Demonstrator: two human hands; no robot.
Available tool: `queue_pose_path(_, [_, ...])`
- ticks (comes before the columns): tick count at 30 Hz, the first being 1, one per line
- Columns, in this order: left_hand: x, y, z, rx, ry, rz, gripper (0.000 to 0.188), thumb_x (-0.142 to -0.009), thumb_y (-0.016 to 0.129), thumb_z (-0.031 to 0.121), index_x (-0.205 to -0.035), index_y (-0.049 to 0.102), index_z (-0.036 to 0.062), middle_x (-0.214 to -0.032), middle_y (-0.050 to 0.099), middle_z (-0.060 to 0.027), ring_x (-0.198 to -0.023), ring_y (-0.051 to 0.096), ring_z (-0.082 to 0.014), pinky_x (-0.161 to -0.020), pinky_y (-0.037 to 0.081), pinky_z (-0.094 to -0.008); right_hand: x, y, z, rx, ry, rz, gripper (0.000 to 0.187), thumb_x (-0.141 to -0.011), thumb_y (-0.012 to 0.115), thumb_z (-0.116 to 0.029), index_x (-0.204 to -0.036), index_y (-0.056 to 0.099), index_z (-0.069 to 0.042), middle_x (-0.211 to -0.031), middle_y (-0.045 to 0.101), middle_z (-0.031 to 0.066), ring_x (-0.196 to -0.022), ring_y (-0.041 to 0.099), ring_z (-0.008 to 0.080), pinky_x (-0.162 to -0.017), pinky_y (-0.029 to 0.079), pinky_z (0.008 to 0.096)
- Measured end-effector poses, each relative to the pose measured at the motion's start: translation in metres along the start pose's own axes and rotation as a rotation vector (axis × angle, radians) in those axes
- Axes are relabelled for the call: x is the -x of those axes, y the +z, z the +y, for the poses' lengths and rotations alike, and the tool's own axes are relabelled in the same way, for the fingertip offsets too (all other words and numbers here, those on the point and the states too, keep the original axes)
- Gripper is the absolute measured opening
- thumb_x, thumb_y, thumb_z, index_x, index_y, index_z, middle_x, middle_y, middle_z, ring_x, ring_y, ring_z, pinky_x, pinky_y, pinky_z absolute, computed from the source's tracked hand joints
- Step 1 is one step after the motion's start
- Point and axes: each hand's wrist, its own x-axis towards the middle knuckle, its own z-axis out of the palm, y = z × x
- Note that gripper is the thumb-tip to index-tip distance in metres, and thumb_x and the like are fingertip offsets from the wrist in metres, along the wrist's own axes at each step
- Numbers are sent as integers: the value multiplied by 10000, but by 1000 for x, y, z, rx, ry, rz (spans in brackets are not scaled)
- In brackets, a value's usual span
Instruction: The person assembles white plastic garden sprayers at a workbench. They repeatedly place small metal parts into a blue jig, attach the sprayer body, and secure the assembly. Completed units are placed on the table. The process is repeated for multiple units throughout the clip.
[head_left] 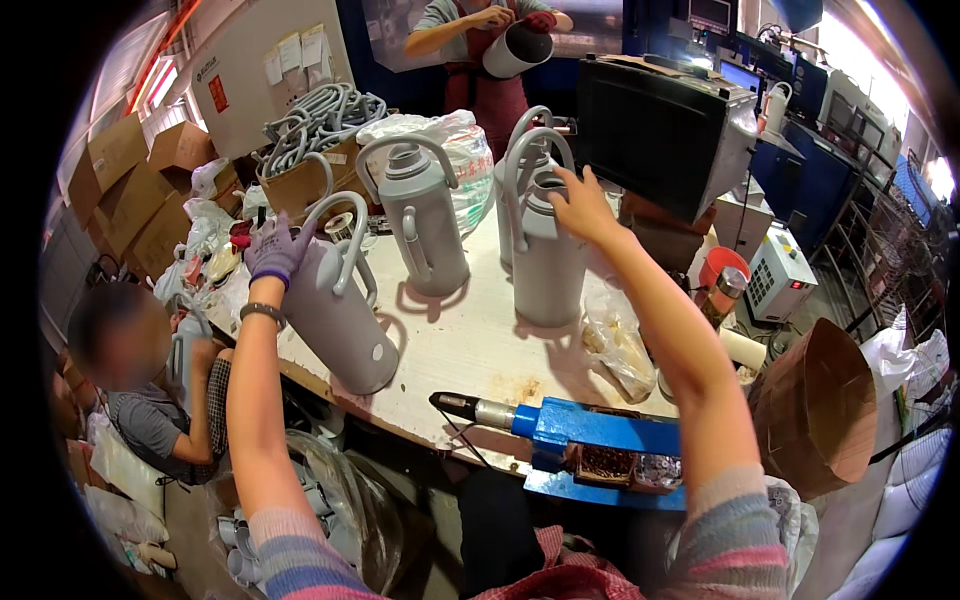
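Observation:
My left hand, in a thin lavender glove with bare-looking fingertips hard to make out, is closed round the top of a grey thermos jug. That jug leans to the left, its base near the table's front edge. My bare right hand reaches over the mouth of an upright grey jug, fingers apart at its neck. Between them another grey jug stands with its carrying handle raised. Partly hidden behind the right-hand one is a further jug.
A blue clamp-like fixture with trays of small parts lies at the front edge. Beside it is a clear plastic bag. A black monitor stands at the back right. A box of grey handles is back left. Co-workers sit left and stand opposite.

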Motion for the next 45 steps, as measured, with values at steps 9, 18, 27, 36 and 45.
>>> queue_pose_path(9, [203,-12,12,1188,346,265,680,-867,693,141,-1456,386,-1,-1452,447,-168,-1337,435,-291,-1135,324,-392,63,-100,-7,-528,155,110,307,-717,818,-293,-733,683,-17,-715,626,41,-678,577,120,-643,467,298])
queue_pose_path(18, [371,-91,105,1773,168,-350,354,-1041,436,196,-1273,507,-63,-1049,650,-190,-934,638,-242,-824,505,-345,287,-319,-56,-736,344,80,933,-825,505,-645,-1504,319,-32,-1368,469,150,-1308,437,269,-1108,311,399])
queue_pose_path(27, [444,-73,192,1532,591,-1076,353,-1003,543,226,-1259,597,-12,-1170,661,-142,-1042,640,-230,-902,503,-332,588,-450,20,-740,805,797,536,-974,410,-473,-1214,523,-7,-1110,606,98,-990,600,187,-858,498,309])
queue_pose_path(36, [451,67,298,543,973,-499,357,-891,638,300,-1186,650,100,-1057,679,-150,-1006,620,-349,-903,481,-454,730,-462,46,-627,1057,949,520,-978,417,-454,-1227,519,-9,-1121,605,100,-1002,598,187,-872,495,313])
queue_pose_path(45, [461,62,286,662,826,-318,188,-833,713,281,-922,745,118,-872,711,-90,-853,671,-301,-771,518,-419,765,-447,62,-635,1147,963,505,-983,424,-435,-1240,515,-10,-1133,604,101,-1015,595,187,-885,492,317])
